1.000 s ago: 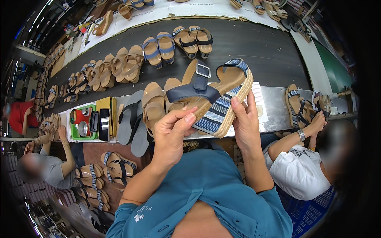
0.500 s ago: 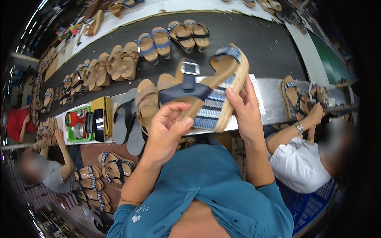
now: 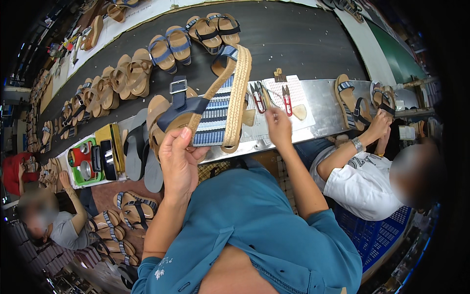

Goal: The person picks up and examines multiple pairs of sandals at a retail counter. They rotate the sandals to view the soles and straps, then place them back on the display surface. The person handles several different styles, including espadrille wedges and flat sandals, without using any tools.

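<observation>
My left hand (image 3: 178, 157) is closed on one end of a wedge sandal (image 3: 215, 115), holding it tilted above the bench. The sandal has a blue-and-white striped side, a braided rope edge and a navy strap with a silver buckle. My right hand (image 3: 279, 128) is off the sandal, low over a white sheet (image 3: 297, 84) on the metal bench edge. Its fingers are bent together beside a thin stick-like tool (image 3: 266, 98); what they hold, if anything, is unclear. Red-handled thread snips (image 3: 287, 103) and a second red pair (image 3: 257, 98) lie close by.
A dark conveyor belt (image 3: 293, 44) carries rows of sandals (image 3: 139, 73). Grey insoles (image 3: 134, 157) and a green basket (image 3: 85, 161) stand left. A person in white (image 3: 342, 181) handles sandals at right; another person in grey (image 3: 68, 228) sits left.
My right hand has let go of the sandal and moved down to the tools on the sheet. My left hand has shifted left with the sandal, which stands more upright.
</observation>
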Tool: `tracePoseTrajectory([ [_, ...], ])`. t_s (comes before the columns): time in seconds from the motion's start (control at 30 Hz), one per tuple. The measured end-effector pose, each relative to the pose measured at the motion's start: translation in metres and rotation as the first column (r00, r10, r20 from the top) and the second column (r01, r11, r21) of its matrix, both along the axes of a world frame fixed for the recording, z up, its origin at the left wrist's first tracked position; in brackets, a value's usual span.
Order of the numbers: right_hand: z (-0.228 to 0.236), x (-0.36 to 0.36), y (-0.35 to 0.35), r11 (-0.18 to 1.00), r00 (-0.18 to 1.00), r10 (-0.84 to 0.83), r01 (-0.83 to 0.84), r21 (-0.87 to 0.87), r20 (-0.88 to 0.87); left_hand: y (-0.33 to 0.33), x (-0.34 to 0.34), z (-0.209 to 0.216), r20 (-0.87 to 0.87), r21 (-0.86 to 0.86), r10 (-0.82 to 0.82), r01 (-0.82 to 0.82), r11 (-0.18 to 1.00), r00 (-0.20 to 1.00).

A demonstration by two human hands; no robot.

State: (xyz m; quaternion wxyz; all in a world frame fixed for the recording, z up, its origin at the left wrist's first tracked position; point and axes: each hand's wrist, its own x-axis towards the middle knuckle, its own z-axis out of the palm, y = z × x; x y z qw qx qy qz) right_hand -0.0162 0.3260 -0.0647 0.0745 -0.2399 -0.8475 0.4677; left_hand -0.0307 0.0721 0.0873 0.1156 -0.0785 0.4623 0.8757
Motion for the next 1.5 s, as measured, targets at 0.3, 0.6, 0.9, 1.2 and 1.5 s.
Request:
tracePoseTrajectory([
  [0.3,-0.074,0.034,-0.03,0.835,0.993,0.058,0.007,0.55,-0.101,0.0,-0.004,0.003,-0.022,0.002,0.051,-0.051,0.999,0.998],
  [0.6,-0.081,0.031,-0.029,0.843,0.992,0.026,0.046,0.536,-0.126,0.004,-0.004,0.005,-0.013,-0.013,0.081,-0.081,0.997,0.997],
  [0.9,-0.085,0.027,-0.03,0.82,0.997,-0.007,0.051,0.57,-0.079,0.004,-0.001,0.005,-0.015,-0.075,0.13,-0.131,0.989,0.991],
  [1.2,0.086,0.004,-0.079,0.964,0.744,0.193,-0.021,0.266,-0.64,0.015,0.009,0.012,-0.042,0.061,0.199,-0.196,0.979,0.979],
  [1.5,0.161,-0.005,-0.114,0.816,0.396,0.524,0.022,0.578,-0.754,0.024,0.009,0.031,-0.019,0.222,0.163,-0.155,0.963,0.986],
])
